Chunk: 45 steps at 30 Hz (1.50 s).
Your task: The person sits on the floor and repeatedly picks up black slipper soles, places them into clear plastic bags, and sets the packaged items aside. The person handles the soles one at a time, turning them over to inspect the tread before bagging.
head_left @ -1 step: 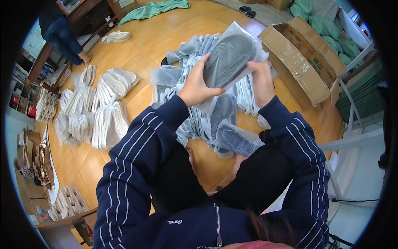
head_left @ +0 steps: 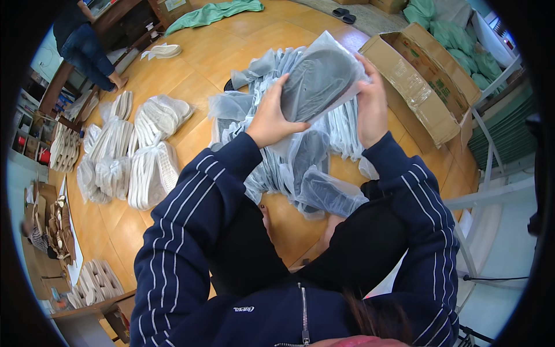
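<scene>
A dark shoe sole in a translucent plastic bag (head_left: 318, 81) is held up in front of me, tilted, with its far end pointing up and right. My left hand (head_left: 276, 113) grips the bag's left side, thumb across the near end and fingers behind it. On the other side, my right hand (head_left: 372, 98) has its thumb and fingers closed on the bag's right edge. Below and behind lies a heap of similar bagged soles (head_left: 266, 179), partly hidden by my hands. One bagged sole (head_left: 329, 192) rests apart near my feet.
An open cardboard box (head_left: 410, 95) stands at the right, beside a metal frame (head_left: 488, 196). Bundles of white soles in clear bags (head_left: 151, 173) lie on the floor at left. A person (head_left: 87, 49) stands at the far left. Green cloth (head_left: 217, 14) lies at the back.
My right hand has moved up and its fingers have closed on the bag's right edge. The bagged sole has shifted slightly left with my left hand still on it.
</scene>
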Motion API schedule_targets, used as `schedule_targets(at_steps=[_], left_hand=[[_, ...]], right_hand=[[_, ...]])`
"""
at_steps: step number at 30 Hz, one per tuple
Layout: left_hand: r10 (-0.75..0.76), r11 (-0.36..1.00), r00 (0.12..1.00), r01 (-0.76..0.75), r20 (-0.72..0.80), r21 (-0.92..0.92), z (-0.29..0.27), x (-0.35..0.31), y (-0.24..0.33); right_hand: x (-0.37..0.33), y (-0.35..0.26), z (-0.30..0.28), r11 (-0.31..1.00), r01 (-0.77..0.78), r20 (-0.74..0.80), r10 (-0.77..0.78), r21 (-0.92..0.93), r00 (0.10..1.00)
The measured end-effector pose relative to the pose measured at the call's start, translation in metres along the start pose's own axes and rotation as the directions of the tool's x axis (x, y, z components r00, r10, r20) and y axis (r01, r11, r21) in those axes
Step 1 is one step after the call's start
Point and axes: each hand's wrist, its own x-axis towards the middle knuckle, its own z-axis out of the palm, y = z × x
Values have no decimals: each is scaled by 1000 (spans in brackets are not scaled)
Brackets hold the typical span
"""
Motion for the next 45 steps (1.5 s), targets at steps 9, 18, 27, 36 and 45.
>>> schedule_targets(at_steps=[9, 18, 27, 36, 45], left_hand=[[37, 988, 999, -36, 1, 150, -12, 3, -1], [-427, 593, 897, 185, -111, -783, -14, 20, 31], [-54, 884, 962, -78, -266, -461, -17, 17, 48], [-114, 815, 899, -159, -423, -557, -38, 26, 66], [-532, 461, 717, -201, -450, -865, -83, 36, 44]], right_hand=[[-2, 10, -26, 904, -423, 34, 425, -63, 904], [-28, 32, -12, 891, -338, 582, 454, -303, 674], [-28, 32, -10, 697, -683, 570, 659, -218, 490], [-30, 37, 0, 610, -785, 573, 607, 108, 550], [-2, 36, -35, 625, -780, 244, 754, 16, 609]])
